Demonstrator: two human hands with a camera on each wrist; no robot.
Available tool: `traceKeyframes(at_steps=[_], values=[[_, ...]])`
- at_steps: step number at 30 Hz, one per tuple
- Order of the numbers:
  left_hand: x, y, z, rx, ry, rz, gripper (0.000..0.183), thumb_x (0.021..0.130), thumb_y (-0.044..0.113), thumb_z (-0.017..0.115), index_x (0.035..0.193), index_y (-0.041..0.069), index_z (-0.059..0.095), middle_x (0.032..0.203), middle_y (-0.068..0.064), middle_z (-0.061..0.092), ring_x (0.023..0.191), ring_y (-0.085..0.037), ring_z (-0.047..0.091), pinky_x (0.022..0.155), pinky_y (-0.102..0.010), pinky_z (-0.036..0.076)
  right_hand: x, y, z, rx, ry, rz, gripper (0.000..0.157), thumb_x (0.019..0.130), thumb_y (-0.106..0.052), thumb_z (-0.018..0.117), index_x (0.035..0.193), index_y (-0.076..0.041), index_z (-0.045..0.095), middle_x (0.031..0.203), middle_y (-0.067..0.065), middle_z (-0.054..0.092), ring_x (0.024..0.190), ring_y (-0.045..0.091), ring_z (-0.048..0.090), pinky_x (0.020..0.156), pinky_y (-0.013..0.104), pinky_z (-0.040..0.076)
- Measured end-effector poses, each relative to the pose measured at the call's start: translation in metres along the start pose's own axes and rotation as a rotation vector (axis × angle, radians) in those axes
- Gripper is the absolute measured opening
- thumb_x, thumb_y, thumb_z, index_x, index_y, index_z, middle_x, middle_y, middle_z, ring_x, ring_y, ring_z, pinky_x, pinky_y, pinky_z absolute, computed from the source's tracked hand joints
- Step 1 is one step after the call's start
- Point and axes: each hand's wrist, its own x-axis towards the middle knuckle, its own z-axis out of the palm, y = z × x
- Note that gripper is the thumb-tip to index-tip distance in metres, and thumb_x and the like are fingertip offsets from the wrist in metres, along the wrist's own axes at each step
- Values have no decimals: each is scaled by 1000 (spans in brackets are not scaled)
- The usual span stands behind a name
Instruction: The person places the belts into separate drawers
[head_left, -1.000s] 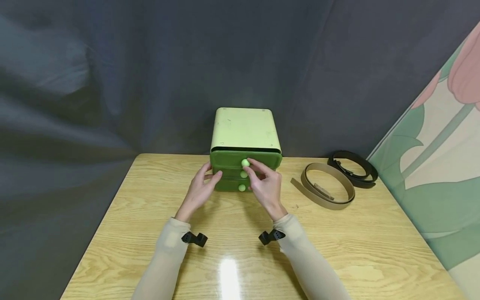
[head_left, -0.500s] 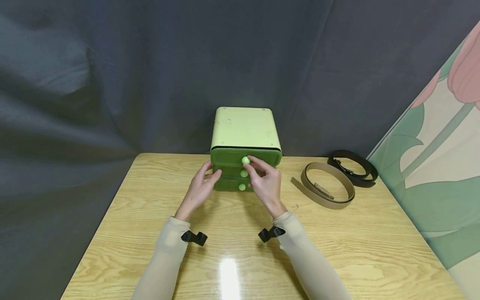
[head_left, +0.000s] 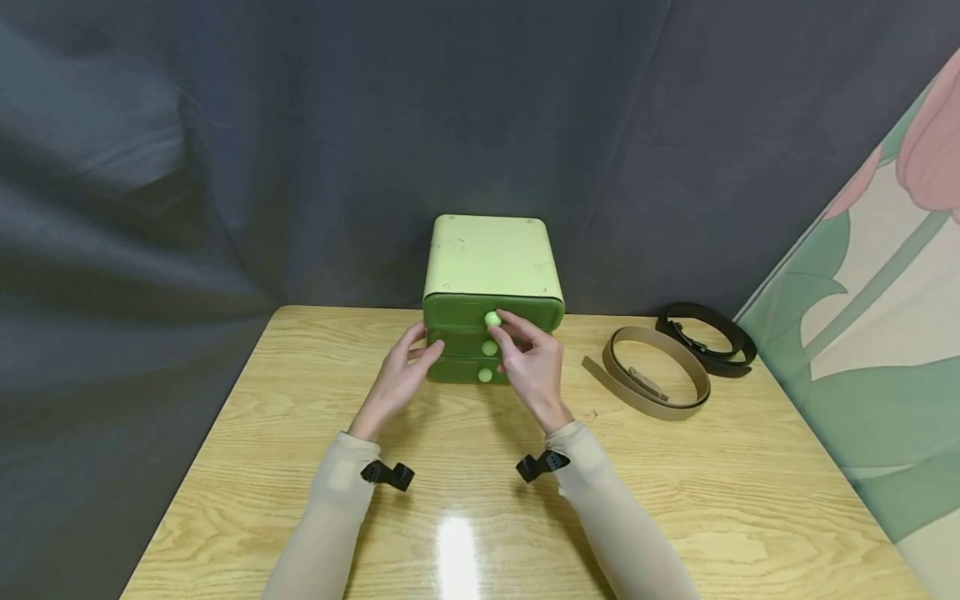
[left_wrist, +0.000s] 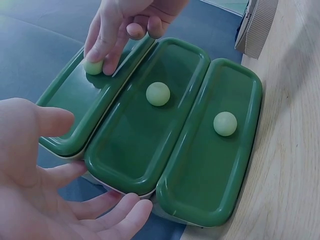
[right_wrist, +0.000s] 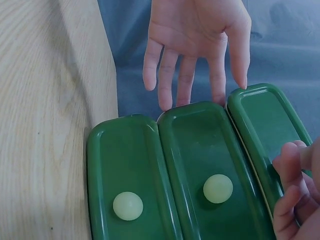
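A small cabinet with a pale yellow-green top point(head_left: 491, 254) and three green drawers stands at the back of the table. My right hand point(head_left: 536, 367) pinches the round light-green knob point(head_left: 492, 319) of the top drawer point(head_left: 452, 312) between thumb and fingers. That drawer's front sits close against the cabinet's front edge. On the cabinet's left side is my left hand point(head_left: 397, 375), fingers extended along the side and thumb near the front. In the left wrist view, the middle knob point(left_wrist: 158, 94) and bottom knob point(left_wrist: 225, 123) are untouched.
To the right lie a coiled tan belt point(head_left: 652, 403) and, behind it, a coiled black belt point(head_left: 738, 337). A dark curtain point(head_left: 480, 108) hangs behind the wooden table point(head_left: 270, 450). Floral fabric point(head_left: 862, 333) hangs at the right edge.
The top drawer has slid slightly inward, narrowing the dark gap under the cabinet's top edge. My right hand has moved with the knob; the left hand has stayed at the side.
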Motion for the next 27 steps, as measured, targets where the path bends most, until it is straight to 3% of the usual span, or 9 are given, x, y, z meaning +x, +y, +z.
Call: traceKeyframes(at_steps=[6, 13, 27], values=[[0, 0, -1, -3, 2, 9, 61, 111, 42, 55, 166, 26, 36, 169, -12, 39, 150, -40, 45, 116, -64, 44, 3, 2, 0, -1, -17, -11, 27, 98, -10, 78, 125, -8, 80, 100, 18, 82, 43, 4, 58, 44, 20, 49], [0, 2, -1, -7, 1, 10, 59, 109, 41, 58, 164, 28, 40, 168, -12, 39, 149, -40, 46, 114, -65, 45, 6, 4, 0, -6, -24, -22, 27, 99, -13, 78, 126, -9, 79, 101, 18, 82, 44, 39, 61, 43, 23, 50], [0, 0, 0, -1, -8, 9, 59, 109, 38, 60, 164, 31, 40, 167, -13, 39, 148, -42, 47, 114, -65, 45, 7, 6, -2, -25, -32, -15, 27, 99, -11, 77, 126, -8, 79, 101, 19, 82, 45, 41, 61, 43, 25, 52]])
